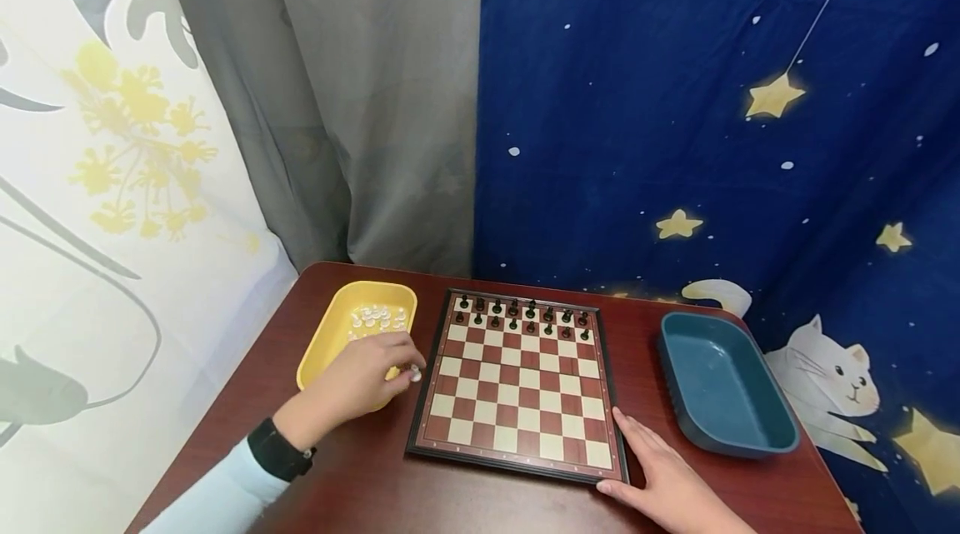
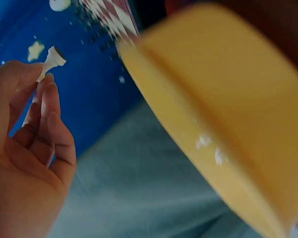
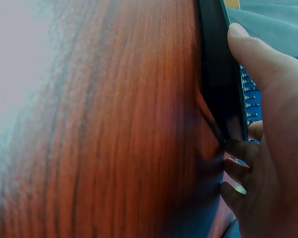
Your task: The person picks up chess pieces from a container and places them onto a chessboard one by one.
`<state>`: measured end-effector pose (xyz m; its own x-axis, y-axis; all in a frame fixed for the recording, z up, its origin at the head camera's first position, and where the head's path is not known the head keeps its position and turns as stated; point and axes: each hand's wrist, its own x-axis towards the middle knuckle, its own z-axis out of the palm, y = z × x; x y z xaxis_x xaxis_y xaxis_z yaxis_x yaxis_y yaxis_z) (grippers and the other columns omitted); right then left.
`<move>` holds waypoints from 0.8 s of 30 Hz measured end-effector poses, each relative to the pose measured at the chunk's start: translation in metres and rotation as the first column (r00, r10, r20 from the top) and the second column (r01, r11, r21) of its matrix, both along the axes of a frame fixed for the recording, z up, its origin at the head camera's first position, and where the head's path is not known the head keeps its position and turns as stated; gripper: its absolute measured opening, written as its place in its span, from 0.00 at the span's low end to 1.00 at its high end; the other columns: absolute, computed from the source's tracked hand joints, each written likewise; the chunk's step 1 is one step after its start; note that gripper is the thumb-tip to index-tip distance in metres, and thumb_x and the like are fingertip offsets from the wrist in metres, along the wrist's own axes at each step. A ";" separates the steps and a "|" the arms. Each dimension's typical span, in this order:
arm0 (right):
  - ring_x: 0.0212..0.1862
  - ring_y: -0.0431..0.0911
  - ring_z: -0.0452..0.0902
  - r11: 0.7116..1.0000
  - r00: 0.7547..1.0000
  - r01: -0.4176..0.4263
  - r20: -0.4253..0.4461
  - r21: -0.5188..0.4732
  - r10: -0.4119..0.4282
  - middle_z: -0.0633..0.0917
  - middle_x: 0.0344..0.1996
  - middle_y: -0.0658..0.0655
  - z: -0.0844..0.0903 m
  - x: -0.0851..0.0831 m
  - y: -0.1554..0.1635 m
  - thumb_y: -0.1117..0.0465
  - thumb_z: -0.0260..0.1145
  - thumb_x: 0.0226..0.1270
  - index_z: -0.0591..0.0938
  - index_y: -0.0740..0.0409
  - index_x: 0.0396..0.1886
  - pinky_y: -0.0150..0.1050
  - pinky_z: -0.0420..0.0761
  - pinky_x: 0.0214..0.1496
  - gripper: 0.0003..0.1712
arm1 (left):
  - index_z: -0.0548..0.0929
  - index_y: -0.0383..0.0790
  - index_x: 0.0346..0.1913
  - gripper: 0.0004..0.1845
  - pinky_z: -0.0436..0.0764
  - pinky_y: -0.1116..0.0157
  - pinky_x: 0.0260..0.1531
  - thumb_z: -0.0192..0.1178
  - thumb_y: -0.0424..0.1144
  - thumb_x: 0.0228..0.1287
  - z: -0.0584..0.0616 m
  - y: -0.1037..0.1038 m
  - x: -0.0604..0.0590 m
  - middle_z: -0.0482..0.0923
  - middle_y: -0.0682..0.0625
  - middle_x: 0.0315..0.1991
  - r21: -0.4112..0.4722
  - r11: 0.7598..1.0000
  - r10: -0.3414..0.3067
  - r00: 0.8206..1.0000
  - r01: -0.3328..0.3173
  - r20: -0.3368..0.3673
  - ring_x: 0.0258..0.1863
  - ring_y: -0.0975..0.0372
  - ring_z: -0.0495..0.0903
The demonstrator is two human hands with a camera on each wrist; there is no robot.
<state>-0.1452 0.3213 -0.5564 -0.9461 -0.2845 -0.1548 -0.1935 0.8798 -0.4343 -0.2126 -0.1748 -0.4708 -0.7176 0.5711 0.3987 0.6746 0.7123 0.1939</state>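
My left hand [image 1: 401, 369] hovers over the near right corner of the yellow tray [image 1: 330, 334] and pinches a white pawn [image 1: 415, 374] by the left edge of the chessboard [image 1: 517, 401]. The left wrist view shows that pawn [image 2: 52, 58] held between thumb and fingertips [image 2: 45, 82], beside the yellow tray [image 2: 228, 124]. More white pieces [image 1: 375, 319] lie in the tray. Black pieces [image 1: 521, 316] fill the board's two far rows. My right hand [image 1: 626, 442] lies flat on the table at the board's near right corner, with its fingers [image 3: 258, 74] against the board's black frame [image 3: 219, 84].
A dark teal tray [image 1: 678, 401] with nothing in it stands to the right of the board. The red-brown wooden table [image 1: 375, 484] ends close in front. Grey and blue starry curtains hang directly behind its far edge.
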 end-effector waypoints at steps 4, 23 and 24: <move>0.79 0.67 0.68 1.000 1.000 0.005 0.014 -0.001 -0.005 0.70 0.82 0.66 0.001 -0.002 -0.001 0.18 0.72 0.60 0.62 0.59 0.89 0.69 0.76 0.71 0.72 | 0.93 0.52 0.46 0.07 0.87 0.61 0.43 0.77 0.39 0.69 -0.010 0.014 0.013 0.82 0.63 0.42 0.031 1.000 0.003 0.999 -0.004 0.046 0.40 0.68 0.84; 0.78 0.66 0.69 1.000 1.000 0.006 0.031 -0.006 -0.005 0.70 0.81 0.68 0.001 -0.004 -0.001 0.17 0.72 0.59 0.60 0.60 0.90 0.68 0.77 0.70 0.74 | 0.91 0.56 0.44 0.03 0.82 0.65 0.39 0.75 0.42 0.73 -0.061 0.037 0.029 0.81 0.65 0.42 0.019 1.000 -0.018 0.977 0.014 0.212 0.38 0.73 0.79; 0.78 0.66 0.69 1.000 1.000 0.006 0.030 -0.005 -0.006 0.70 0.81 0.68 0.001 -0.004 -0.001 0.17 0.72 0.59 0.60 0.60 0.90 0.68 0.77 0.70 0.74 | 0.91 0.56 0.44 0.03 0.82 0.65 0.39 0.75 0.42 0.73 -0.062 0.037 0.029 0.81 0.66 0.42 0.017 1.000 -0.015 0.977 0.012 0.215 0.38 0.73 0.78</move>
